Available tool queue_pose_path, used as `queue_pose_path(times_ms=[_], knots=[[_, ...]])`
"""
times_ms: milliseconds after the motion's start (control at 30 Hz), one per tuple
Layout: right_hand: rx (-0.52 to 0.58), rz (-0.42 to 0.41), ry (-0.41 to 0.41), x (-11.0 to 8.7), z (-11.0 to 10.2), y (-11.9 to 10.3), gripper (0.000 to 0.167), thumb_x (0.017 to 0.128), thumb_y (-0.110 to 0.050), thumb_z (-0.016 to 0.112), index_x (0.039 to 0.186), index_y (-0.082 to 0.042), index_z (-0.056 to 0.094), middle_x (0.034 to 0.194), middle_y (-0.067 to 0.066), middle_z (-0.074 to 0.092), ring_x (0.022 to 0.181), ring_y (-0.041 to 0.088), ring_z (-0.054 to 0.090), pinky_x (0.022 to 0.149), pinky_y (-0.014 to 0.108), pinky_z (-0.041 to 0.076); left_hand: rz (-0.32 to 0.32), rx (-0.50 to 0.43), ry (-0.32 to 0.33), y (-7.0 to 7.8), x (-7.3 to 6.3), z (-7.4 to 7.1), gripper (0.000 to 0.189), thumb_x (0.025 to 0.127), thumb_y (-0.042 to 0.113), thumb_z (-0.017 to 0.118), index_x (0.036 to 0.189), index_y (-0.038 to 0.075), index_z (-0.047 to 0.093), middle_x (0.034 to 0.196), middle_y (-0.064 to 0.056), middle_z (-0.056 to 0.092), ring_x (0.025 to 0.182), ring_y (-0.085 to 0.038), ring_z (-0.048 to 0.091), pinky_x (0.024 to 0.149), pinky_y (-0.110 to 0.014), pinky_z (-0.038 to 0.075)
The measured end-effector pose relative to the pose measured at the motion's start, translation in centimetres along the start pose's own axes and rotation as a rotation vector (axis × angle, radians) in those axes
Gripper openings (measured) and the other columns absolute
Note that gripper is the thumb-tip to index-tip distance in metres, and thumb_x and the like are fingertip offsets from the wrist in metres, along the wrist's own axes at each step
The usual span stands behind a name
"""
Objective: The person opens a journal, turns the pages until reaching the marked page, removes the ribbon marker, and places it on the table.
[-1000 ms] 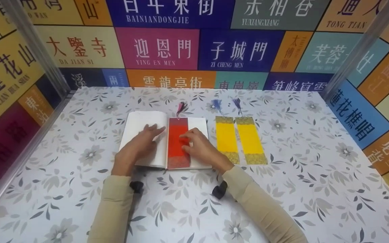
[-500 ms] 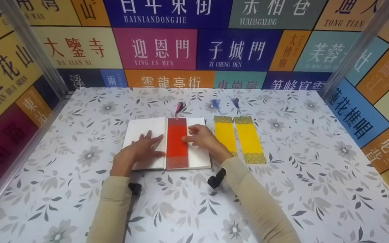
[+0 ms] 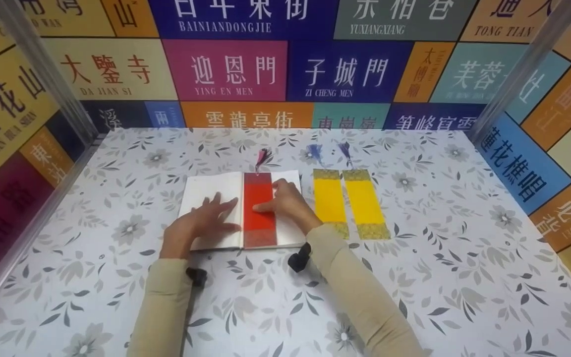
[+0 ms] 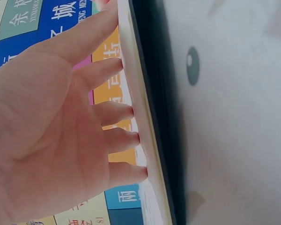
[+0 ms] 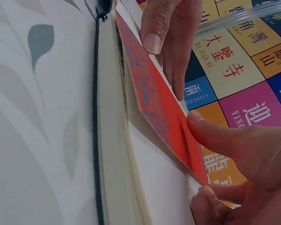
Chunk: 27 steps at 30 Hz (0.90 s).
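A notebook (image 3: 285,238) lies open on the patterned tabletop. On its right page, beside the spine, is a red bookmark (image 3: 259,198) with a pink and black tassel at the top. My left hand (image 3: 201,220) rests with spread fingers on the left page; in the left wrist view its fingertips touch the paper. My right hand (image 3: 288,203) has its thumb on the bookmark's face and a finger at its right edge. The right wrist view shows that edge of the bookmark (image 5: 150,93) standing slightly off the page, above a shadow.
Two yellow bookmarks with blue or purple tassels, a left one (image 3: 328,198) and a right one (image 3: 366,201), lie side by side to the right of the notebook. Colourful panels with printed characters (image 3: 236,69) surround the table (image 3: 246,307) at the back and sides.
The left page, raised a second ago, now lies flatter under my left hand. My right hand drew right toward the red bookmark's edge, then came back left with its thumb over the bookmark.
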State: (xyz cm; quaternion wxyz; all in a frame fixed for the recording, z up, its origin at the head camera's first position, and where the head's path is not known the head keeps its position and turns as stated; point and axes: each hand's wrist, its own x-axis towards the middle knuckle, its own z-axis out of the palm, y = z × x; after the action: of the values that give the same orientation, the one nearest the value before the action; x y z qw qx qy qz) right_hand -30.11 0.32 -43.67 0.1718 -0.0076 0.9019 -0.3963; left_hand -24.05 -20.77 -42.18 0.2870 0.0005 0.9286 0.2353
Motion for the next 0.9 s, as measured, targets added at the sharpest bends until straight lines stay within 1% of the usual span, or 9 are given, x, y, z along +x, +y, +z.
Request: queue_pose_path(times_ms=[100, 200, 367, 500, 600, 733, 800, 900], knots=[[-0.051, 0.025, 0.011, -0.2, 0.4, -0.4, 0.081, 0.075, -0.033, 0.088, 0.139, -0.007, 0.045, 0.137, 0.016, 0.051, 0.120, 0.029, 0.051, 0.113, 0.041, 0.044, 0.005, 0.022, 0.001, -0.1, 0.0, 0.0, 0.080, 0.095, 0.054, 0.060, 0.158, 0.046, 0.010, 0.171, -0.002, -0.009, 0.157, -0.034, -0.011, 0.124, -0.067, 0.002], [-0.082, 0.036, 0.028, -0.3, 0.7, -0.8, 0.080, 0.075, -0.030, 0.088, 0.138, -0.007, 0.045, 0.135, 0.016, 0.052, 0.119, 0.030, 0.051, 0.113, 0.041, 0.044, 0.015, 0.043, 0.003, -0.3, 0.1, 0.1, 0.082, 0.094, 0.053, 0.061, 0.158, 0.045, 0.010, 0.171, -0.003, -0.007, 0.158, -0.035, -0.009, 0.124, -0.067, 0.004], [-0.136, 0.032, 0.074, -0.5, 0.9, -1.3, 0.076, 0.073, -0.029, 0.090, 0.131, -0.003, 0.049, 0.127, 0.017, 0.057, 0.113, 0.031, 0.054, 0.107, 0.041, 0.048, 0.023, 0.042, -0.001, -0.3, 0.1, 0.1, 0.083, 0.094, 0.053, 0.061, 0.159, 0.044, 0.010, 0.171, -0.004, -0.006, 0.158, -0.035, -0.009, 0.124, -0.066, 0.002], [-0.185, 0.032, 0.106, -0.6, 1.0, -1.6, 0.076, 0.071, -0.030, 0.091, 0.128, 0.000, 0.051, 0.122, 0.019, 0.060, 0.108, 0.032, 0.056, 0.101, 0.042, 0.051, 0.027, 0.063, -0.009, -0.2, 0.1, 0.0, 0.083, 0.095, 0.055, 0.059, 0.159, 0.042, 0.008, 0.171, -0.005, -0.008, 0.157, -0.037, -0.011, 0.124, -0.066, 0.001], [-0.188, 0.045, 0.106, -0.7, 1.0, -1.7, 0.078, 0.071, -0.030, 0.091, 0.130, 0.000, 0.049, 0.122, 0.019, 0.060, 0.107, 0.031, 0.056, 0.101, 0.041, 0.051, 0.033, 0.089, -0.009, -0.2, 0.2, 0.0, 0.083, 0.095, 0.056, 0.058, 0.159, 0.041, 0.007, 0.171, -0.007, -0.008, 0.157, -0.037, -0.010, 0.124, -0.066, 0.001], [-0.160, 0.046, 0.098, -0.7, 0.9, -1.6, 0.080, 0.072, -0.030, 0.091, 0.132, 0.002, 0.047, 0.119, 0.017, 0.062, 0.103, 0.029, 0.056, 0.101, 0.039, 0.051, 0.043, 0.085, -0.005, -0.3, 0.2, 0.1, 0.083, 0.096, 0.054, 0.058, 0.160, 0.040, 0.008, 0.171, -0.007, -0.008, 0.157, -0.037, -0.009, 0.125, -0.065, 0.002], [-0.145, 0.029, 0.100, -0.8, 0.8, -1.5, 0.077, 0.072, -0.030, 0.091, 0.129, 0.002, 0.049, 0.113, 0.015, 0.063, 0.099, 0.027, 0.056, 0.097, 0.037, 0.052, 0.044, 0.086, -0.005, -0.3, 0.2, 0.1, 0.082, 0.096, 0.054, 0.058, 0.160, 0.040, 0.008, 0.171, -0.007, -0.007, 0.157, -0.037, -0.008, 0.125, -0.065, 0.003], [-0.107, 0.004, 0.094, -0.8, 0.7, -1.2, 0.067, 0.074, -0.028, 0.089, 0.121, 0.000, 0.051, 0.101, 0.010, 0.060, 0.092, 0.024, 0.054, 0.087, 0.031, 0.050, 0.037, 0.074, -0.014, -0.4, 0.1, 0.1, 0.082, 0.096, 0.055, 0.057, 0.160, 0.041, 0.007, 0.171, -0.005, -0.007, 0.158, -0.035, -0.008, 0.125, -0.065, 0.003]])
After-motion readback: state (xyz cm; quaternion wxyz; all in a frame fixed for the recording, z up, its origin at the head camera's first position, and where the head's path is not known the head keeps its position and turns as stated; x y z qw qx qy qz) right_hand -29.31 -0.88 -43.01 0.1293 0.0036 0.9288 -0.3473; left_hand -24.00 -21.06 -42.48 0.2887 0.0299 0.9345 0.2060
